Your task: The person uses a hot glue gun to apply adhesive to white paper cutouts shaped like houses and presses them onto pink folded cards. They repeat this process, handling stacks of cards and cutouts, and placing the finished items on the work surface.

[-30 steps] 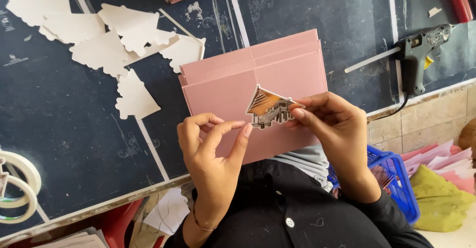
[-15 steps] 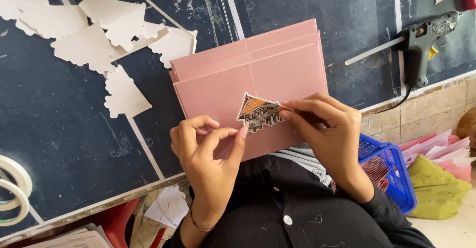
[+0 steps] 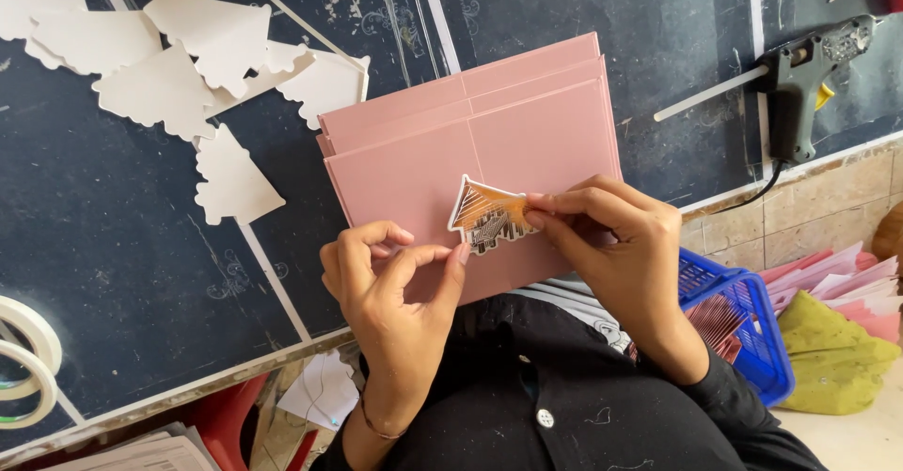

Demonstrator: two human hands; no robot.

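- House-shaped printed cutout (image 3: 487,215), a small white-edged paper piece with an orange roof and dark patterned lower half, sits over the near middle of the pink card stack, held just above or against its top sheet.
- Compared with the view a second ago, the cutout keeps the same place relative to the stack; the whole scene shifts slightly in frame, which reads as head movement rather than hand movement.
- Right hand (image 3: 616,245) pinches the cutout's right edge between thumb and fingertips, closed narrowly on the paper, as in the earlier views.
- Left hand (image 3: 390,278) has its fingers curled, with thumb and forefinger drawn close together and the fingertip meeting the cutout's lower left edge; whether it grips anything small cannot be told.
- Judgement: the piece is in fine positioning or backing removal, not yet pressed flat.
- Stack of pink rectangular card sheets (image 3: 489,123) is matte, smooth, with a scored fold line and slightly fanned edges.
- White tree-shaped card cutouts (image 3: 183,66) with scalloped edges lie scattered at the upper left, some overlapping.
- Black hot-glue gun (image 3: 800,76) with a pale glue stick lies at the right, well apart from the hands.
- Dark, scuffed board surface (image 3: 113,245) carries all items; white tape rolls (image 3: 23,363) lie at its left edge.
- Blue plastic basket (image 3: 743,330) stands beside the right forearm.
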